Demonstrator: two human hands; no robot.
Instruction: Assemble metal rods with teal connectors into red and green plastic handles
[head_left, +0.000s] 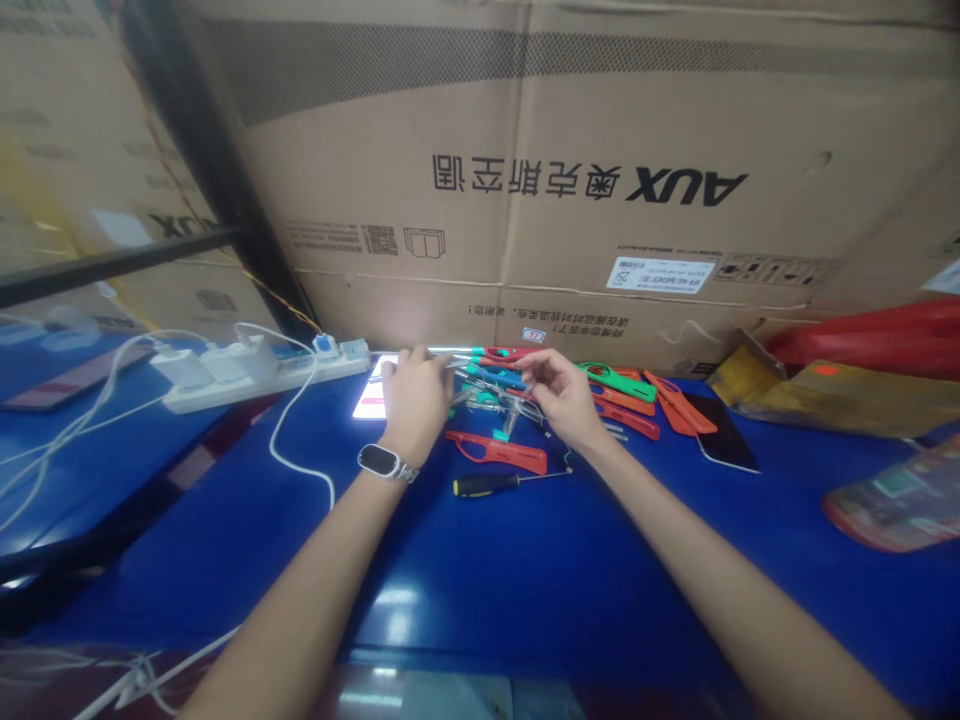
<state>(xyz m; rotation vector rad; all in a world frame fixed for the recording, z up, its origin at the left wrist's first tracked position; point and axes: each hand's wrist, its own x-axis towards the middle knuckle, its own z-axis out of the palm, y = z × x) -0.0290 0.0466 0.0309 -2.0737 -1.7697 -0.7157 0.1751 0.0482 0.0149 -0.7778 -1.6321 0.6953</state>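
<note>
My left hand [418, 398] is closed at the left end of a pile of lighter parts [499, 388], beside a lit phone screen [369, 400]. Its fingertips are partly hidden, so what they hold is unclear. Opposite it, my right hand [562, 393] pinches with thumb and forefinger over the pile's right side; anything in the pinch is too small to name. Metal tubes and clear and teal pieces lie tangled between the hands. Just below are an orange-red handle shell [501, 453] and a black-and-yellow screwdriver [487, 485].
Green shells [621, 382] and orange shells [679, 405] lie on the right, near a dark phone [726, 440]. A white power strip [266, 385] with chargers and cables is on the left. A large cardboard box [480, 130] stands behind; a plastic container [896, 500] sits far right.
</note>
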